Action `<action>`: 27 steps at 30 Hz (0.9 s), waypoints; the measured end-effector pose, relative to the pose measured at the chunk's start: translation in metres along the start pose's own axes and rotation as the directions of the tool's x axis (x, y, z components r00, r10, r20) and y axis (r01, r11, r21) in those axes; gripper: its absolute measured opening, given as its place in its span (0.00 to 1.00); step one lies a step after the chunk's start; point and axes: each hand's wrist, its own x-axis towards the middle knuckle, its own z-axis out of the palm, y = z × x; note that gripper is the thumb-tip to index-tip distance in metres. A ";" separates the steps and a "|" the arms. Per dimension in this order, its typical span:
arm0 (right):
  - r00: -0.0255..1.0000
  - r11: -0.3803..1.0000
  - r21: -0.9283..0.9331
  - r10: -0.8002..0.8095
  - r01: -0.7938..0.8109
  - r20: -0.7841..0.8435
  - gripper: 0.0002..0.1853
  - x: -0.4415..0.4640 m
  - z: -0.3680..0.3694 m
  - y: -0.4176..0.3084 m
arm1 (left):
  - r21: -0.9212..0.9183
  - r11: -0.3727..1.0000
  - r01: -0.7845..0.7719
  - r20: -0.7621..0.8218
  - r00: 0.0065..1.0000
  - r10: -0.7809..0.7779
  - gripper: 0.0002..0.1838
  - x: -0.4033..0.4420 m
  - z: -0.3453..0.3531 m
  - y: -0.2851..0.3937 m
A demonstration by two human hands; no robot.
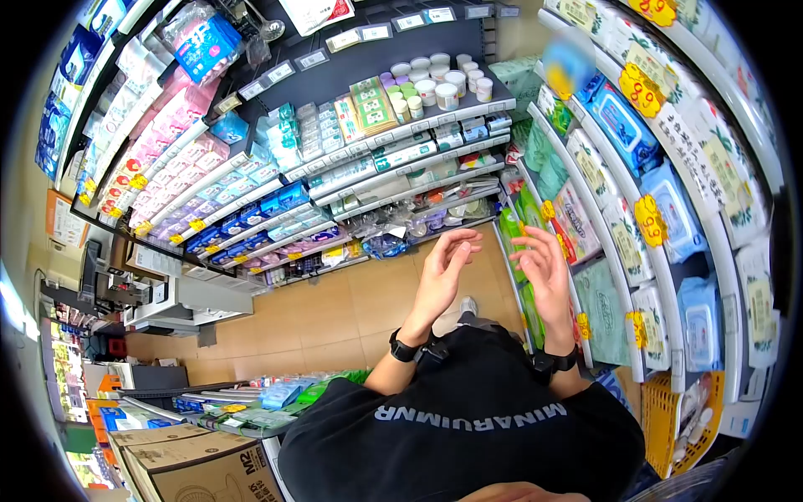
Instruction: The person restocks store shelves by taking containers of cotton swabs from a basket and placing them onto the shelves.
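My left hand (447,266) is raised in front of my chest, fingers apart and loosely bent, with nothing in it. Facing it, my right hand (545,266) is held up too, its fingers spread, slightly curled and empty. A gap separates the two hands. Behind my right hand, in the view, are green packages (529,209) and a pink-and-white pack (577,219) on the right-hand shelves; whether the hand touches any of them I cannot tell. A dark band sits on each wrist.
Ahead, shelves hold white jars (447,95), boxes and pink packs (180,163). Wet-wipe packs (623,125) line the right shelves above a yellow basket (658,418). A cardboard box (209,468) stands at lower left. Tiled floor (335,309) lies between the shelves.
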 end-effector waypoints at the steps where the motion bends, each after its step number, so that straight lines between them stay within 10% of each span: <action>1: 1.000 1.000 -0.006 0.001 -0.001 -0.006 0.24 -0.010 0.001 -0.001 | -0.006 1.000 0.002 0.006 1.000 -0.002 0.17 -0.010 0.001 -0.001; 13: 0.992 0.996 -0.089 -0.041 0.030 -0.123 0.24 -0.153 0.002 -0.032 | 0.025 0.999 0.034 0.099 0.994 -0.036 0.17 -0.122 0.035 -0.012; 27: 0.838 0.983 -0.157 -0.162 0.092 -0.522 0.22 -0.293 -0.034 -0.069 | 0.033 0.992 0.122 0.566 0.816 -0.119 0.17 -0.175 0.121 -0.011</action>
